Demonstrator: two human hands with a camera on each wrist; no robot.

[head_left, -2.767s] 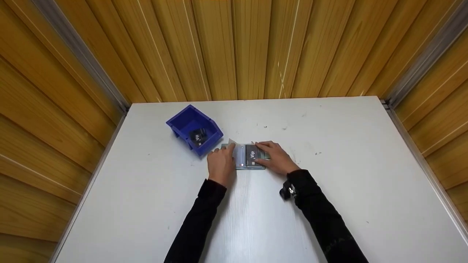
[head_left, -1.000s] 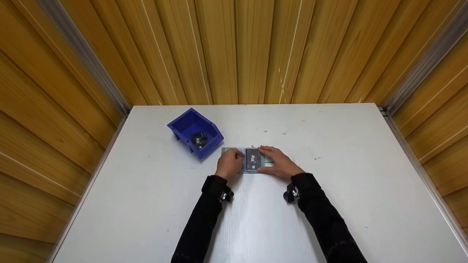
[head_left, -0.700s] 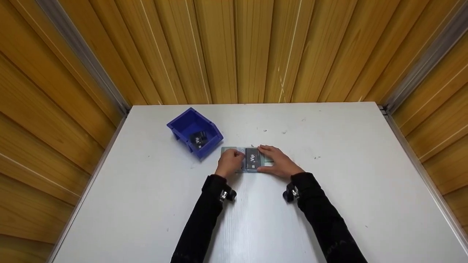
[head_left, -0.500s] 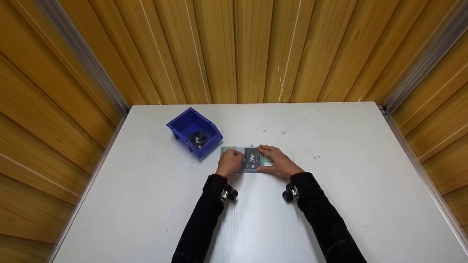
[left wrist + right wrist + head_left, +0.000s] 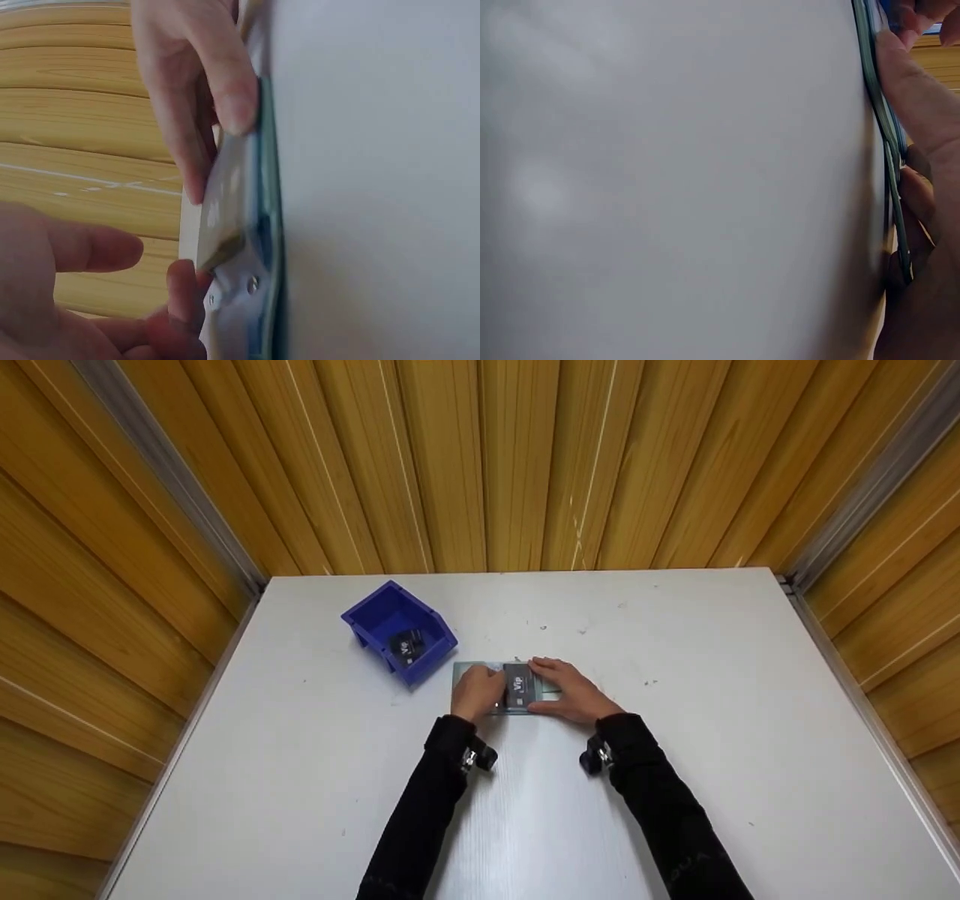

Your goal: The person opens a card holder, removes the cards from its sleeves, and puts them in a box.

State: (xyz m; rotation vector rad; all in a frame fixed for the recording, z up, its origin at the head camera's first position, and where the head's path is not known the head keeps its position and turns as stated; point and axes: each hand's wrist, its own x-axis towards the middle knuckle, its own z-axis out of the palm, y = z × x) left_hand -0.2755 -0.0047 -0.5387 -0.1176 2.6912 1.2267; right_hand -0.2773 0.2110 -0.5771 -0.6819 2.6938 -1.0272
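A card holder (image 5: 459, 673) with a green cover and clear plastic sleeves lies open on the white table in the head view. On its right-hand side is a dark card (image 5: 518, 684) marked "Vip", which looks to be in or over a sleeve. My right hand (image 5: 571, 697) grips that side, thumb at the near edge and fingers at the far edge. Part-bent fingers of my left hand (image 5: 478, 691) touch the card's left edge. The left wrist view shows a gap between the left hand's (image 5: 45, 277) upper digit and the fingertip near the metal snaps (image 5: 253, 285).
A blue bin (image 5: 429, 661) sits behind and left of the card holder, with more dark Vip cards (image 5: 407, 646) inside. The white table (image 5: 675, 780) meets wood-patterned walls (image 5: 517, 465) at the back and sides.
My left hand came off the holder's left sleeve to the card's left edge, then shifted slightly right against it. My right hand has kept its hold during the last second.
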